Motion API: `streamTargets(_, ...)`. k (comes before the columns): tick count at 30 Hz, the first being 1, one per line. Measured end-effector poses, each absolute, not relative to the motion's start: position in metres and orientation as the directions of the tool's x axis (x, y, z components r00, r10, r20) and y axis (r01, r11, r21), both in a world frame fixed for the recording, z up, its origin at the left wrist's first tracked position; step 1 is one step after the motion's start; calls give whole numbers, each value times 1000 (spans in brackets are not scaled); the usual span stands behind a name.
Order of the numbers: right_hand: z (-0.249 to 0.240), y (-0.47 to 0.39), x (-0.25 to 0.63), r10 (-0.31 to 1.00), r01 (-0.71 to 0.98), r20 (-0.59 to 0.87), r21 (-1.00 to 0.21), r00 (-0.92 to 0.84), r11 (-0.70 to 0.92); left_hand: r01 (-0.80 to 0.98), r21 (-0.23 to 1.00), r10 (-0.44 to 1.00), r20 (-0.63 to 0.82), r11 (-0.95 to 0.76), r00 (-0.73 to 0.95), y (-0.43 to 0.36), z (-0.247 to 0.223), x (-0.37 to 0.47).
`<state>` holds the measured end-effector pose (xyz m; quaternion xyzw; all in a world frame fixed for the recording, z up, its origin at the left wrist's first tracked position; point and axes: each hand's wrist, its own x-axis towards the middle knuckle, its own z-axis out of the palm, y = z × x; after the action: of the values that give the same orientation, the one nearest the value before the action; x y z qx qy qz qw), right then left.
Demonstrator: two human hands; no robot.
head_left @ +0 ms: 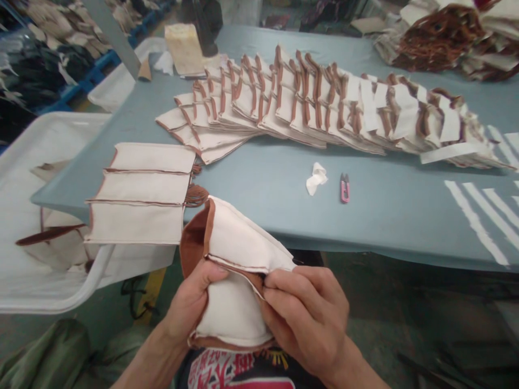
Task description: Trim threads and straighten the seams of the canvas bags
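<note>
Over my lap I hold a cream fabric pouch (239,302) with brown trim and a brown lining that shows at its gaping left end. My left hand (198,289) grips its left side, thumb lying along a seam. The fingers of my right hand (304,310) are closed on the right end of that seam, pinching its edge; the fingertips partly hide the spot. Just beyond, at the table's left edge, lies a flat cream panel (141,186) in three sections, with brown cords bunched at its right side.
A long overlapping row of similar cream pieces (292,102) spans the blue-grey table (259,178). Pink thread snips (344,189), a crumpled white scrap (316,178) and white strips (474,216) lie nearer. At left stands a white bin (60,302) with pieces inside.
</note>
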<state>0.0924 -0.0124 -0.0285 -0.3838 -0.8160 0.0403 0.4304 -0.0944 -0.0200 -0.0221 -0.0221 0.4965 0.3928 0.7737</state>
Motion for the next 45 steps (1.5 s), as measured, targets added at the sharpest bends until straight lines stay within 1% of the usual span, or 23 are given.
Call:
streamTargets(2, -29, -11, 95, 657, 588, 655, -381, -373, 713, -633, 373, 587, -794, 678, 160, -20, -25, -90)
streamTargets(6, -29, -4, 101, 642, 550, 605, -368, -470, 749, -603, 526, 652, -758, 599, -13, -17, -24, -81)
streamTargets(11, -28, 1, 102, 691, 602, 545, -373, -474, 707, -487, 642, 698, -711, 593, -86, -12, -15, -77)
streamTargets(14, -27, 1, 100, 715, 583, 502, -422, -487, 694, -418, 687, 702, -697, 595, -147, -11, -17, -80)
streamTargets(16, -27, 1, 99, 734, 595, 458, -434, -501, 676, -371, 707, 709, -687, 602, -161, -11, -21, -81)
streamTargets(20, -29, 1, 102, 758, 630, 399, -422, -516, 652, -300, 728, 729, -672, 617, -132, -12, -27, -82)
streamTargets(23, -30, 2, 105, 754, 602, 394, -453, -526, 657, -268, 727, 726, -676, 632, -124, -14, -30, -83)
streamTargets(27, -30, 4, 106, 717, 530, 417, -485, -559, 695, -227, 716, 712, -693, 661, -111, -17, -37, -88)
streamTargets(29, -31, 3, 107, 717, 505, 398, -518, -573, 691, -205, 716, 711, -695, 667, -112, -19, -40, -91)
streamTargets(33, -33, 0, 108, 753, 494, 315, -600, -577, 630, -153, 741, 734, -670, 654, -106, -19, -41, -93)
streamTargets(36, -34, -1, 109, 766, 484, 297, -632, -571, 606, -137, 759, 761, -647, 637, -46, -18, -37, -95)
streamTargets(38, -34, -1, 110, 773, 481, 288, -647, -565, 592, -111, 792, 799, -600, 600, 32, -15, -33, -98)
streamTargets(41, -32, 0, 112, 788, 494, 279, -652, -548, 575, -17, 857, 846, -506, 515, 169, -10, -28, -107)
streamTargets(43, -31, 1, 114, 791, 492, 291, -654, -538, 575, 111, 882, 848, -472, 459, 242, -8, -24, -116)
streamTargets(45, -30, 2, 115, 791, 478, 316, -660, -524, 580, 277, 882, 864, -446, 380, 233, -7, -22, -126)
